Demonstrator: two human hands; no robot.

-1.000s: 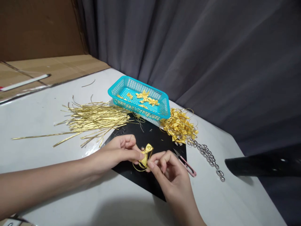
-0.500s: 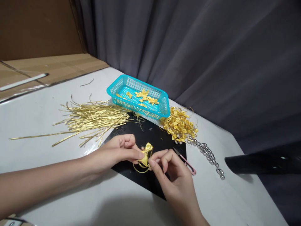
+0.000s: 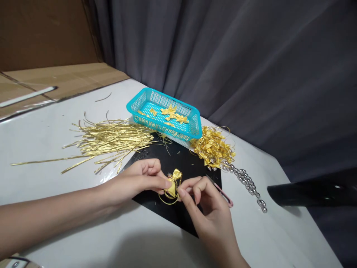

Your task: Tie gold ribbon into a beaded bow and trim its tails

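Observation:
Between thumb and fingers, my left hand [image 3: 147, 176] pinches a yellow satin ribbon bow [image 3: 173, 189] above the black mat [image 3: 173, 216]. A thin gold cord [image 3: 169, 203] loops out below the bow, and a small silvery bead [image 3: 169, 175] shows beside it. My right hand [image 3: 205, 199] is closed in a pinch at the bow's right side, on the gold cord as far as I can see. Its fingertips hide the exact spot. Just behind the right hand lies a pink-handled cutter [image 3: 225, 197], partly covered by it.
A blue basket [image 3: 167, 130] at the back holds several yellow bows. Gold cords [image 3: 111, 137] lie in a bundle to the left. Finished-looking bows [image 3: 213, 147] are heaped right of the basket, beside a row of silver beads [image 3: 245, 180]. A black cylindrical object [image 3: 301, 193] juts in from the right.
Almost nothing differs. Both hands keep their pinch on the bow and cord, with only a tiny shift of the right hand to the right.

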